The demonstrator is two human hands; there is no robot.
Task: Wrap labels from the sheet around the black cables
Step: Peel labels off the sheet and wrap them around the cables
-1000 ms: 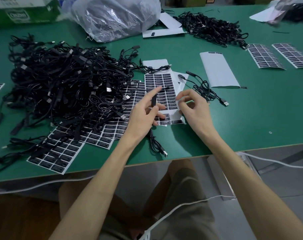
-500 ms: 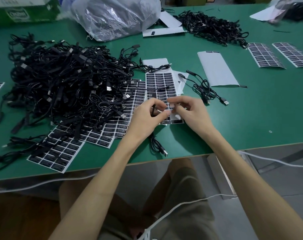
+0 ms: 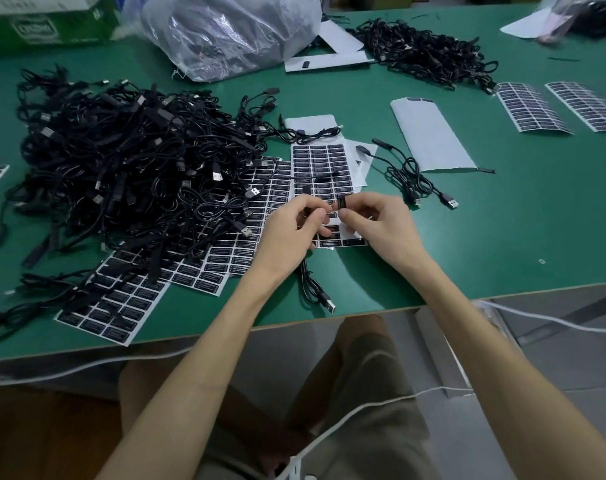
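Over the label sheet (image 3: 320, 161) your left grip (image 3: 291, 233) pinches a black cable (image 3: 310, 285), your right grip (image 3: 384, 226) a label (image 3: 342, 203), with the cable heap (image 3: 121, 168) just left of the sheet.

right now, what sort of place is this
Probably a small factory packing bench. A green table carries a big heap of black cables and many sheets of identical labels; the left hand holds one cable and the right hand pinches a label.

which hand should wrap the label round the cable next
Right, probably. The right hand pinches the label close to the cable, which the left hand grips, so the right can fold it round.
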